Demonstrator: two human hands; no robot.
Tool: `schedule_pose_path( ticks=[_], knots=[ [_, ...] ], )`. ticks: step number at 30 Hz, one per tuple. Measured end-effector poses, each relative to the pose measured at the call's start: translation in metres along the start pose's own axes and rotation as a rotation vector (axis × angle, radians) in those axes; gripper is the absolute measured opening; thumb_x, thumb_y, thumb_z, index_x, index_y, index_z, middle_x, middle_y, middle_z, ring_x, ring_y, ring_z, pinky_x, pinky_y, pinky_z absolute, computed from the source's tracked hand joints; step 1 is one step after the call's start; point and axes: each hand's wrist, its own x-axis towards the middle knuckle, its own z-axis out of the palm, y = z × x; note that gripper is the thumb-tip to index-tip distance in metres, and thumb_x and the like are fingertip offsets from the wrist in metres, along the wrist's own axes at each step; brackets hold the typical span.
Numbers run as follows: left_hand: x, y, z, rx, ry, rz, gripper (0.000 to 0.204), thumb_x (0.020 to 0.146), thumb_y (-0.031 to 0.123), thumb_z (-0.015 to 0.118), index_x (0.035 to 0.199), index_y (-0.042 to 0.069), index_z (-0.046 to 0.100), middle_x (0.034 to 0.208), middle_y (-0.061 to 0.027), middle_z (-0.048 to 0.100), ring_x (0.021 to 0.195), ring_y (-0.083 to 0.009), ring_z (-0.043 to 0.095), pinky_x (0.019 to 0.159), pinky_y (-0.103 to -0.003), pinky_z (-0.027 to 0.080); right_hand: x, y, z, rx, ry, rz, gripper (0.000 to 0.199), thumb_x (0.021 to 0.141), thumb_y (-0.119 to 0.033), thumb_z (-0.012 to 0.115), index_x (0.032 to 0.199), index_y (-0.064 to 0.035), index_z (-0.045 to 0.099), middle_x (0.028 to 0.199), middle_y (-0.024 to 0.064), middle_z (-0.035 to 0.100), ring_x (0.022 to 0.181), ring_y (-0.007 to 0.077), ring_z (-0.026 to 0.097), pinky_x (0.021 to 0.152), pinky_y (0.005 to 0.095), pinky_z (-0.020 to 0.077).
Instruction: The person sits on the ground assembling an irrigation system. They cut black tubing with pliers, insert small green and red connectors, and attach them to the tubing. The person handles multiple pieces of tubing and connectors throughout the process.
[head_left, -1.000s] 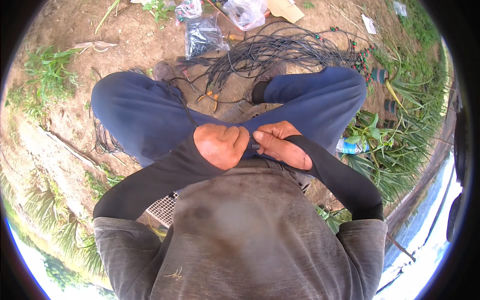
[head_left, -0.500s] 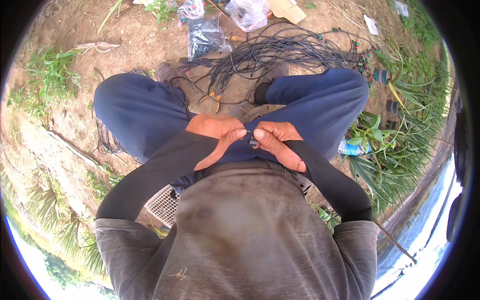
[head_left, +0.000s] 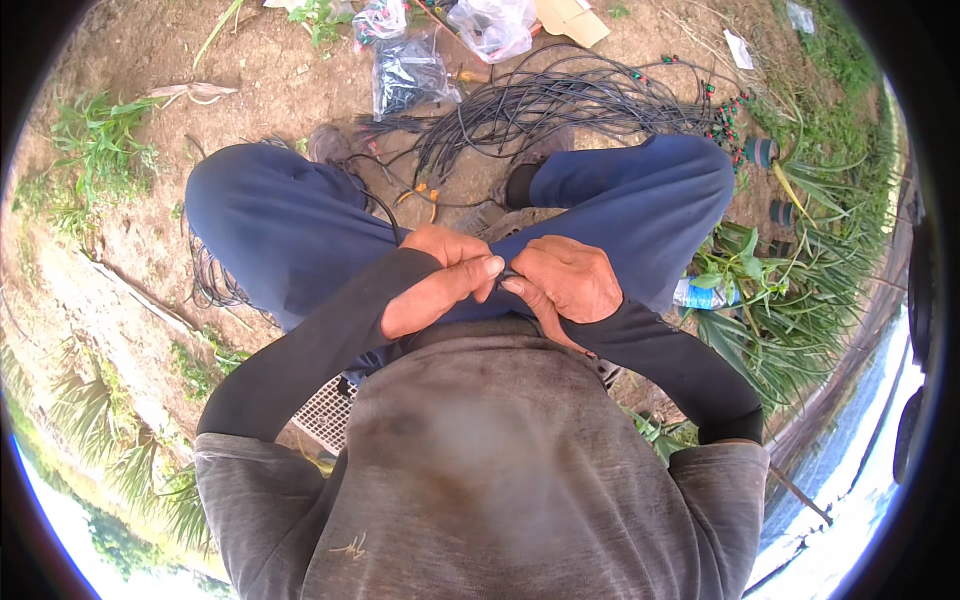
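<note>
Over my lap, my left hand [head_left: 437, 288] is closed in a pinch, with a thin black tube [head_left: 388, 208] running into its far side. Close beside it, my right hand [head_left: 568, 282] is bent over, thumb and fingers closed on a small black fitting [head_left: 507, 273]. Only a dark bit of that fitting shows between the fingertips; whether the tube joins it is hidden. Between my feet lie orange-handled pliers [head_left: 424, 194]. A large bundle of thin black tubes [head_left: 500, 115] spreads over the ground beyond my legs.
Red and green fittings [head_left: 728, 122] sit at the bundle's right end. Behind it are a bag of black parts [head_left: 408, 82], a clear plastic bag [head_left: 494, 30] and cardboard [head_left: 574, 22]. A blue-labelled bottle [head_left: 705, 293] lies by plants at right; a white plastic grid [head_left: 325, 415] is beside my left hip.
My right hand has rolled over, so its back now faces up and covers most of the black fitting. The left hand has shifted slightly, its thumb pointing toward the right fingers.
</note>
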Motion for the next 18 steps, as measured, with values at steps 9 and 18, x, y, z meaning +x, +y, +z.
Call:
schedule_pose_path(
  ticks=[9,18],
  knots=[
    [0.003,-0.008,-0.005,-0.224,-0.132,-0.068,0.035,0.098,0.029,0.056,0.076,0.002,0.059,0.056,0.0036,0.044,0.047,-0.0041,0.035,0.043,-0.023,0.024,0.014,-0.001,-0.021,-0.283,-0.128,-0.251,0.018,0.077,-0.012,0.07,0.076,-0.007,0.053,0.072,0.0048,0.053,0.066,0.0253,0.056,0.052,0.0382,0.0454],
    [0.01,0.057,-0.011,-0.406,0.051,0.216,0.045,0.101,0.042,0.049,0.082,0.003,0.058,0.058,0.0043,0.035,0.046,-0.0064,0.031,0.044,-0.024,0.028,0.064,-0.006,-0.084,0.047,0.035,-0.106,0.036,0.084,0.001,0.065,0.12,-0.004,0.059,0.1,0.0145,0.062,0.089,0.0252,0.063,0.074,0.0328,0.0513]
  ],
)
